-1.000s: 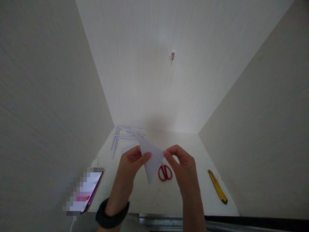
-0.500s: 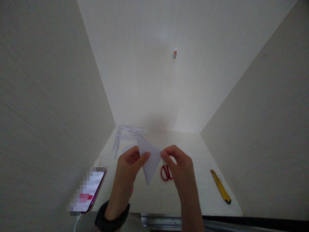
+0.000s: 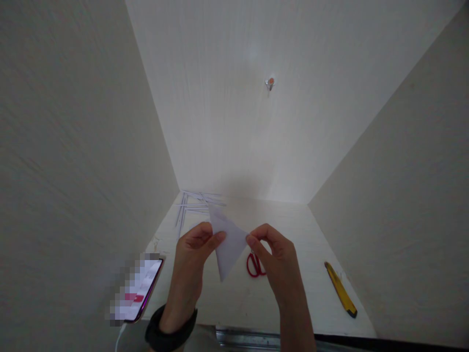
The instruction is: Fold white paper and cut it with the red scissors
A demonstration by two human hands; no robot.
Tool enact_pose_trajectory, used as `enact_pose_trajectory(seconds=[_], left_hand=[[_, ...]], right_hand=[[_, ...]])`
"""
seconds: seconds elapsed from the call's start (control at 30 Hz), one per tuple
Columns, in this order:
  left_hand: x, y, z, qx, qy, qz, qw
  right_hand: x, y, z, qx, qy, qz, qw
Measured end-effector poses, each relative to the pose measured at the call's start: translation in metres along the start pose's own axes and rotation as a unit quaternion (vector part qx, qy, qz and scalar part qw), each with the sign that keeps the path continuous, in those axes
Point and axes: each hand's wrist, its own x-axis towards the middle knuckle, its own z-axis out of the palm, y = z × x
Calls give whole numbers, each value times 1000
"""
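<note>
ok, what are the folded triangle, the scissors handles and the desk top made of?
Folded triangle: thin white paper, matte; it holds sharp creases, pinched between left hand and right hand. Scissors handles: glossy red loops, probably plastic. Desk top: pale wood-grain surface, likely laminate board; faint streaks show.

A small paper-craft nook, boxed in by pale wood-grain panels on three sides. On the cream desk surface (image 3: 238,303) lie red-handled scissors (image 3: 255,266), a yellow utility knife (image 3: 340,289), thin white paper strips (image 3: 196,205) and a charging smartphone (image 3: 141,291) (screen blurred), suggesting a home or hobby desk.
</note>
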Motion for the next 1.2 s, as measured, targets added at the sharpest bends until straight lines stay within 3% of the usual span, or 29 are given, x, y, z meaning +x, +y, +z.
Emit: enact_pose_trajectory(seconds=[0.37, 0.6, 1.0, 1.2], left_hand=[[3, -4, -1, 9, 12, 20, 1000], [7, -1, 2, 10, 3, -2, 1000], [9, -11, -3, 27, 74, 52, 995], [9, -3, 1, 71, 30, 49, 996]], right_hand=[[1, 1, 0, -16, 0, 2, 1000], [1, 1, -4, -57, -18, -2, 998], [1, 4, -6, -82, -20, -14, 996], [3, 6, -12, -89, -15, -19, 996]])
